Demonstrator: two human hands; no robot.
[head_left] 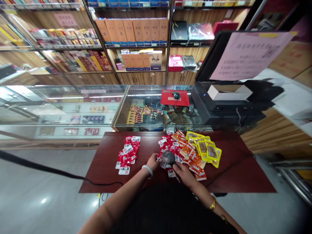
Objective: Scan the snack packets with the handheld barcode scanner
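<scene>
My right hand (182, 174) is wrapped round the dark handle of a handheld barcode scanner (168, 156). Its rounded grey head points away from me, over a pile of red snack packets (170, 143). Just left of the scanner head, my left hand (153, 162) is closed at the edge of a red and white packet; the scanner partly hides it. Orange snack packets (188, 150) overlap the red ones on the right, and yellow snack packets (207, 149) lie beyond them. A separate heap of red packets (128, 154) lies to the left of my left hand.
The packets lie on a dark red-brown table (102, 165). Behind it stands a glass display counter (122, 107) with a red mouse pad (168, 97) and a monitor (209, 61) on top. A black cable (60, 174) crosses from the left onto the table.
</scene>
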